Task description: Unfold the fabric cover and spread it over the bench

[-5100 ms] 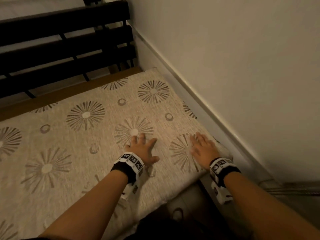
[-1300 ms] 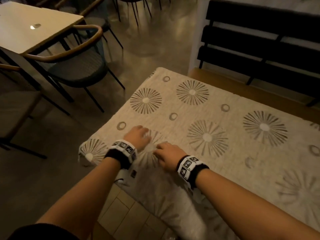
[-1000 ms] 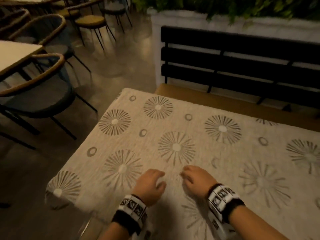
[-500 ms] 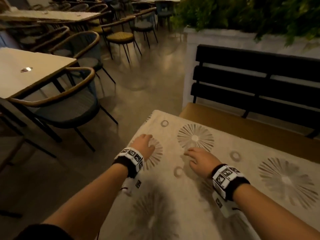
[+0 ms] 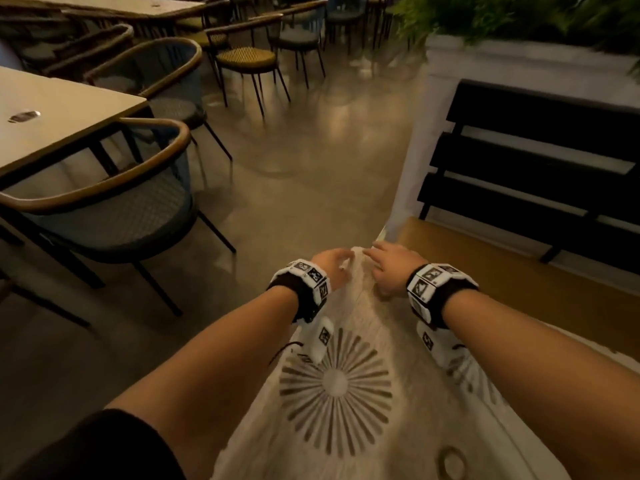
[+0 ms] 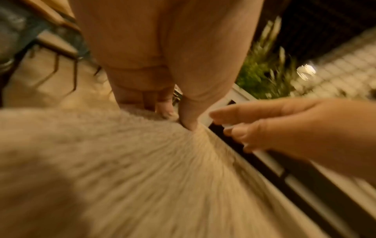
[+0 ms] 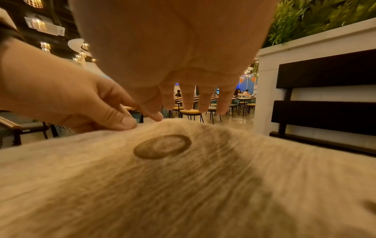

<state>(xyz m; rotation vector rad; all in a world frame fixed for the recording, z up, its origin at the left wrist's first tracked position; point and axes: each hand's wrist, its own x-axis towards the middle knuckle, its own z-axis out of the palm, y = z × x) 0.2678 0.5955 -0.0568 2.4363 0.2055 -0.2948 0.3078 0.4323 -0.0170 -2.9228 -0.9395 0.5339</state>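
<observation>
Standing at the far left, a pale dining table and a round-backed chair sat on the shiny floor, with more chairs behind them. Right of the chair, the left hand pinched the corner of the fabric cover between thumb and curled fingers; the left wrist view showed the cloth gathered up into that pinch. Just beside it, the right hand hovered over the same corner with its fingers loosely spread and hanging down, the fingertips just above the cloth and holding nothing. The cover, beige with dark sunburst and ring prints, ran from that raised corner back toward the person and lay over the near part of the table, whose bare wooden seat showed to the right of the hands. Farther right rose the dark slatted backrest, and above it a white planter with green leaves.
</observation>
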